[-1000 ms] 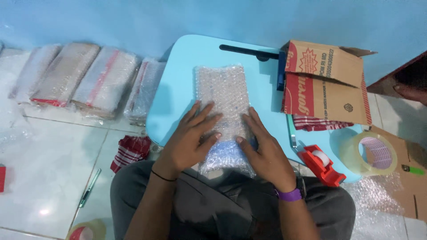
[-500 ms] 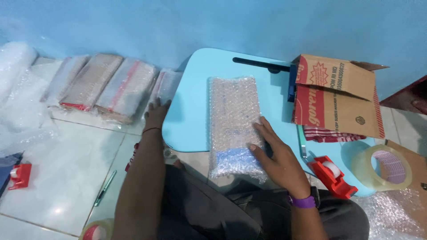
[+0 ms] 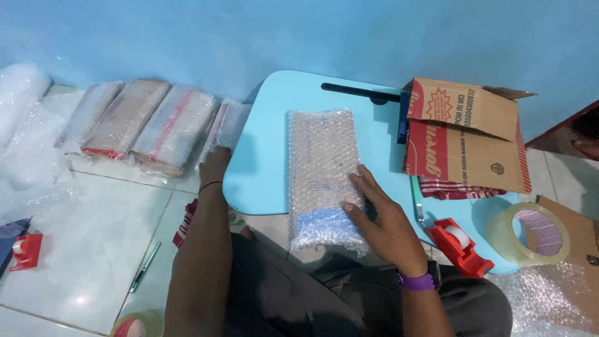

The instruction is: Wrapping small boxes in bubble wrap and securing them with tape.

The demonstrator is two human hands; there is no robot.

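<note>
A long parcel wrapped in bubble wrap (image 3: 321,168) lies lengthwise on the light blue lap table (image 3: 262,168), its near end hanging over the table's front edge. My right hand (image 3: 380,218), with a purple wristband, rests flat on the parcel's right side near the front. My left hand (image 3: 214,167) reaches out to the left of the table and touches a bubble-wrapped package (image 3: 226,128) leaning at the wall; whether it grips that package is hidden.
A row of wrapped packages (image 3: 140,122) leans against the blue wall at left. An open cardboard box (image 3: 465,134) stands at right. A red tape dispenser (image 3: 460,244) and clear tape roll (image 3: 529,234) sit by my right wrist. Loose bubble wrap (image 3: 25,143) lies far left.
My left hand has left the parcel and moved out to the left, to the wrapped packages by the wall. My right hand stays on the parcel. The view has shifted left.
</note>
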